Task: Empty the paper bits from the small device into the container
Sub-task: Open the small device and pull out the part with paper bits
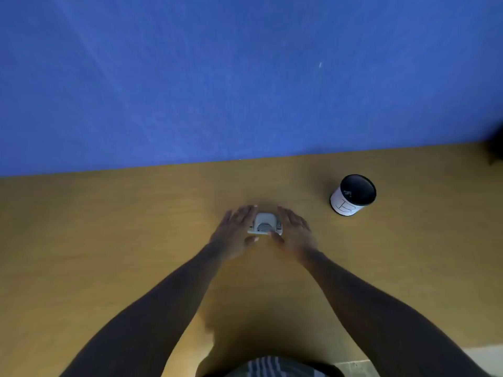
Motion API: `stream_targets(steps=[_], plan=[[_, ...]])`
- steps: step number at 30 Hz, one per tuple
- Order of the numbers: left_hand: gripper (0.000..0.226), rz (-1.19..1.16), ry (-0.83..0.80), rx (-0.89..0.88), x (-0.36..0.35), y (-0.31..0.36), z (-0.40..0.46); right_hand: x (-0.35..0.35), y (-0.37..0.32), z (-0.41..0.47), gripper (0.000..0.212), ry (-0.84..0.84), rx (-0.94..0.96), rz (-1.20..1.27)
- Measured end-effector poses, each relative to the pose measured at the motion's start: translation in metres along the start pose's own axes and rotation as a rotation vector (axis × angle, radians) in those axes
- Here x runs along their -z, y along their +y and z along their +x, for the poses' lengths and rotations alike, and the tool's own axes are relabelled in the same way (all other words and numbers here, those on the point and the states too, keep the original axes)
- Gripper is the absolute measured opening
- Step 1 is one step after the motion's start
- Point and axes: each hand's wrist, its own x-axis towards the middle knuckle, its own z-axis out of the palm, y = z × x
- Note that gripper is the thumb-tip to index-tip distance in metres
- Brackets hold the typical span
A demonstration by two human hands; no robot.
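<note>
A small grey-white hole punch (264,224) rests on the yellow-brown table (109,240), in the middle of the view. My left hand (235,231) lies flat against its left side and my right hand (295,232) against its right side, fingers stretched out and thumbs near its front edge. Neither hand is closed around the punch. A round container (353,195) with a dark inside and a white label stands upright to the right and a little farther away. A few pale specks show inside the container.
A blue wall (245,77) rises along the table's far edge. A dark object (496,148) sits at the far right edge of the view. The table's near edge and a striped garment (268,367) are at the bottom.
</note>
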Motion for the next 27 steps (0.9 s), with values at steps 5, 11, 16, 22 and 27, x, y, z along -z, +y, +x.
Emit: stream_targets(steps=[5, 11, 16, 22, 27], plan=[[0.073, -0.089, -0.006, -0.014, -0.008, 0.021, 0.013, 0.0, -0.008, 0.0, 0.059, -0.026, -0.059, 0.078], [0.064, 0.043, 0.02, 0.049, -0.009, 0.028, 0.018, 0.004, -0.01, -0.002, 0.055, -0.055, -0.071, 0.12], [0.062, 0.066, 0.011, 0.092, -0.012, 0.036, 0.017, 0.002, -0.008, -0.007, 0.051, -0.047, -0.042, 0.169], [0.069, -0.101, 0.052, 0.153, -0.006, 0.04, 0.015, 0.013, -0.015, -0.009, 0.044, 0.107, 0.05, 0.241], [0.067, -0.899, -0.04, 0.316, 0.009, 0.03, 0.0, 0.04, -0.018, 0.0, 0.034, 0.144, 0.035, 0.51]])
